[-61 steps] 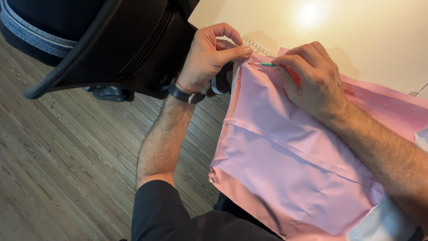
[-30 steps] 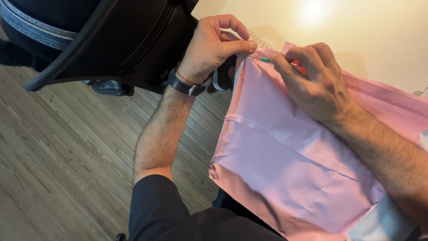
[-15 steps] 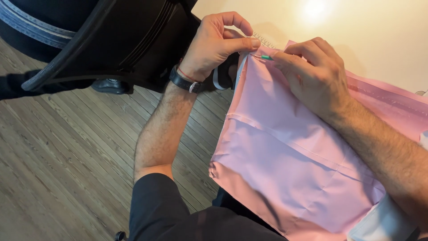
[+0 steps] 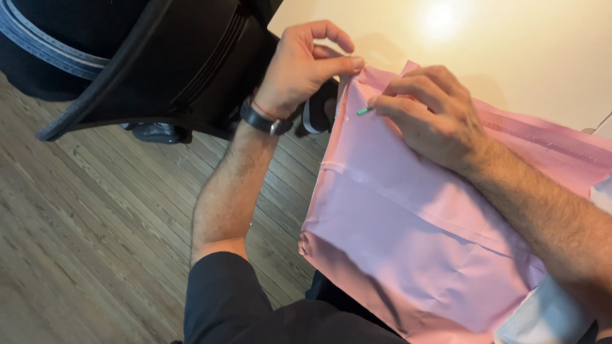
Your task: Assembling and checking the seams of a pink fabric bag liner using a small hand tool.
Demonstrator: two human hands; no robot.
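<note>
A pink fabric [image 4: 414, 242] with a stitched seam hangs from a pale table edge over my lap. My left hand [image 4: 303, 67], with a dark wristwatch [image 4: 258, 120] on the wrist, pinches the fabric's upper left corner between thumb and forefinger. My right hand [image 4: 427, 114] rests on the fabric's top edge and holds a small tool with a green tip [image 4: 364, 111], which pokes out to the left of the fingers, close to the left hand's pinch.
A black office chair [image 4: 159, 57] stands at the upper left over a wooden plank floor [image 4: 95, 223]. The pale table [image 4: 510, 44] reflects a bright lamp. A white cloth [image 4: 548, 315] lies at the lower right corner.
My left hand has shifted slightly along the fabric edge and keeps its pinch. The right hand has moved the green-tipped tool a little down the edge. The view has drifted slightly.
</note>
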